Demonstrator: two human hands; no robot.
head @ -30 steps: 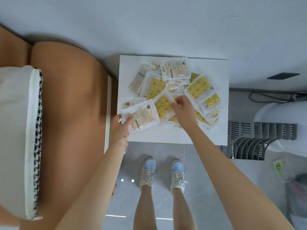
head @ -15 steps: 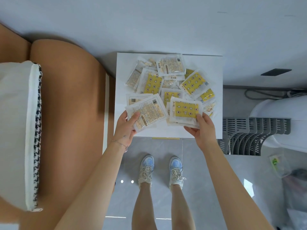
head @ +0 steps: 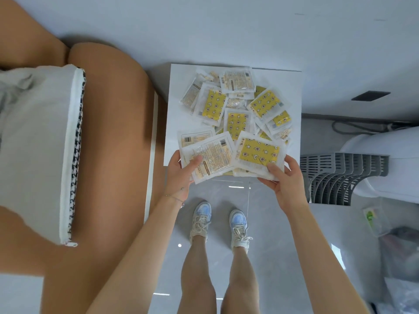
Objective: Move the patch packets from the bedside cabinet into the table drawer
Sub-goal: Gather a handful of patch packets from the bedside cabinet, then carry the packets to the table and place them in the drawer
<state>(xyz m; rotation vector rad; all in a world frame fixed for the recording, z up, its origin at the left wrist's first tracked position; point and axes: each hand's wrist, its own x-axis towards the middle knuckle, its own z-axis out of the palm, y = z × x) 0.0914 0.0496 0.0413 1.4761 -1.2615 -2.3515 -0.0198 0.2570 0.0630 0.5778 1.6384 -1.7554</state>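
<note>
A white bedside cabinet point(head: 174, 114) carries a loose pile of several patch packets point(head: 238, 105), some yellow with star prints, some showing printed backs. My left hand point(head: 181, 173) grips a packet with its printed back up point(head: 212, 155) at the cabinet's front edge, thumb on top. My right hand point(head: 283, 180) holds a yellow star-print packet point(head: 258, 152) with more packets stacked under it, just past the front edge. The table drawer is not in view.
A tan bed headboard point(head: 108, 132) and a white pillow with houndstooth trim point(head: 40, 141) lie left of the cabinet. A grey slatted rack point(head: 340, 177) and a white appliance point(head: 390, 162) stand to the right. My feet point(head: 220, 223) are on the grey tiled floor below.
My right hand left the middle of the pile, took a yellow packet stack and drew it to the front edge. My left hand pulled its packet nearer too.
</note>
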